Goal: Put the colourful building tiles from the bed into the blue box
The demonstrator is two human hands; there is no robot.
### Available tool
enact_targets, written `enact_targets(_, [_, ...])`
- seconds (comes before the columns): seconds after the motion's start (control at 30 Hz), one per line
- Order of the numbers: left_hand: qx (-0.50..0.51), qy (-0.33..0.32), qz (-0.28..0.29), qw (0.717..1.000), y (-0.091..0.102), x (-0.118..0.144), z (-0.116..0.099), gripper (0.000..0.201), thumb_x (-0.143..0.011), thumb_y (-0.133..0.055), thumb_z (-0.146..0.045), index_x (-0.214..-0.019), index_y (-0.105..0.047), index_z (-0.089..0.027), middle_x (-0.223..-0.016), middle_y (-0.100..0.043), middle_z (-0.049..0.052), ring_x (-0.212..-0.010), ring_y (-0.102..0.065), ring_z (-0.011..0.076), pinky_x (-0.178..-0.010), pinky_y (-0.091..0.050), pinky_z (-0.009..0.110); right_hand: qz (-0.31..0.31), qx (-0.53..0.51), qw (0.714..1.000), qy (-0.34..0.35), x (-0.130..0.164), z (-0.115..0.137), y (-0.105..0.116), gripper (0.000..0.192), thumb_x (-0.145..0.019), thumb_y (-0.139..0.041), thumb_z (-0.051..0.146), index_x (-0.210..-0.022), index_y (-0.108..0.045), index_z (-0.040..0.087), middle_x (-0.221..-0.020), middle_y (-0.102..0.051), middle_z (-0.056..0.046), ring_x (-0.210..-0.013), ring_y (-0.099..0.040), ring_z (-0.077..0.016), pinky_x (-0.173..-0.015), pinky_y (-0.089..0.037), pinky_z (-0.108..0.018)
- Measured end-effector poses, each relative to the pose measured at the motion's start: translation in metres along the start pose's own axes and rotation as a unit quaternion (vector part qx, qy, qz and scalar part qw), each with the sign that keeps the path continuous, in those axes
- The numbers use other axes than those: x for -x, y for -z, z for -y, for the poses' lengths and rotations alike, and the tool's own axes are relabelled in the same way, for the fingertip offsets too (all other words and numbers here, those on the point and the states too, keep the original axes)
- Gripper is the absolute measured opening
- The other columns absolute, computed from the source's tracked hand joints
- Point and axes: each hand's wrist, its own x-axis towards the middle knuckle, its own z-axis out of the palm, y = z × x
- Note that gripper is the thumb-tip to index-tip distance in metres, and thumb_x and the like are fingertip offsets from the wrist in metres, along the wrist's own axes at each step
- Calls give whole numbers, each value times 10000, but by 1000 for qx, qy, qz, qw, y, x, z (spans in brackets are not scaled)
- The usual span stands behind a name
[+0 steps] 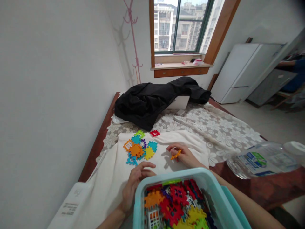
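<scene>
My right hand (184,155) pinches an orange toothed plastic building piece (176,155) above the white cloth (164,159). Beside the bin's left rim, my left hand (137,176) has its fingers stretched and holds nothing that I can see. Beyond it lies a loose pile of toothed pieces, among them an orange piece (135,150), a yellow piece (149,153) and a blue piece (152,146). A red piece (155,133) lies apart at the cloth's far edge. Close to me, the light teal bin (173,176) holds many mixed pieces, including a red one (171,210).
A clear plastic bottle (264,160) stands at the right. Black fabric (147,98) partly covers a white box (179,102) at the back of the table. A flowered tablecloth (228,135) lies under the white cloth. Part of a person (296,73) shows at the far right.
</scene>
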Motion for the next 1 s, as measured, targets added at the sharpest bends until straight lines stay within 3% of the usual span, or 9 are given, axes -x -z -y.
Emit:
enact_targets(0.1, [27,78,-5,997,3,-15,-5,493,-973,-585,-566,-1214,-669,-144,-863,-820,114,-726,-756,229,-711,-573,319,64,35,997,24,6,3,-4,496,-982,-556,616,-1225,-710,212,-895,-724,-54,-754,-654,-193,-661,-521,-310])
enact_targets(0.17, [-21,109,-27,993,10,-28,-3,470,-940,-648,-573,-1176,-668,-168,-877,-830,104,-735,-766,228,-693,-582,311,81,41,996,11,8,5,-8,530,-994,-527,621,-1274,-699,206,-766,-704,-27,-688,-649,-190,-623,-510,-300])
enact_targets(0.33, [-238,83,29,967,15,-57,11,549,-848,-797,-529,-1231,-636,-169,-884,-830,100,-725,-747,191,-643,-532,244,20,28,999,-19,3,6,-14,537,-986,-515,622,-1254,-704,197,-554,-560,25,-482,-512,-160,-482,-399,-277])
enact_targets(0.47, [-298,38,71,951,-2,-78,21,602,-767,-875,-473,-1230,-608,-196,-821,-792,31,-681,-728,179,-637,-539,252,-18,22,999,25,-2,0,-17,453,-987,-528,553,-1270,-642,219,-617,-579,14,-529,-532,-177,-512,-422,-298])
enact_targets(0.57, [-351,8,65,934,-8,-91,25,429,-883,-721,-562,-1084,-608,-200,-745,-744,11,-573,-698,174,-529,-522,252,-18,44,997,59,-2,-6,-19,428,-1001,-525,463,-1363,-526,235,-656,-598,25,-574,-562,-183,-552,-447,-303])
enact_targets(0.7, [-405,-12,52,913,-2,-93,30,386,-994,-529,-582,-1055,-599,-208,-688,-720,4,-501,-677,171,-461,-499,243,44,97,989,100,3,-7,-15,492,-1025,-531,448,-1467,-451,245,-774,-674,-6,-680,-628,-204,-640,-510,-337])
enact_targets(0.83, [-418,-36,21,907,2,-88,34,337,-1012,-507,-549,-1018,-591,-223,-677,-730,-1,-511,-684,163,-459,-499,226,104,149,971,156,4,-1,11,534,-1004,-576,539,-1462,-547,265,-1101,-727,-79,-948,-674,-252,-806,-547,-373])
enact_targets(0.9, [-416,-33,7,909,1,-87,34,332,-1012,-498,-551,-996,-565,-226,-715,-748,13,-526,-699,167,-436,-490,217,23,178,972,154,-4,2,35,447,-1046,-481,531,-1352,-643,247,-1094,-727,-87,-954,-668,-253,-833,-537,-380])
enact_targets(1.0, [-388,-28,-2,921,0,-89,35,332,-1010,-484,-556,-1026,-522,-227,-938,-794,82,-615,-746,179,-429,-508,218,-220,244,935,136,-25,3,80,400,-1039,-471,491,-1204,-692,201,-1096,-729,-121,-948,-654,-272,-833,-533,-401])
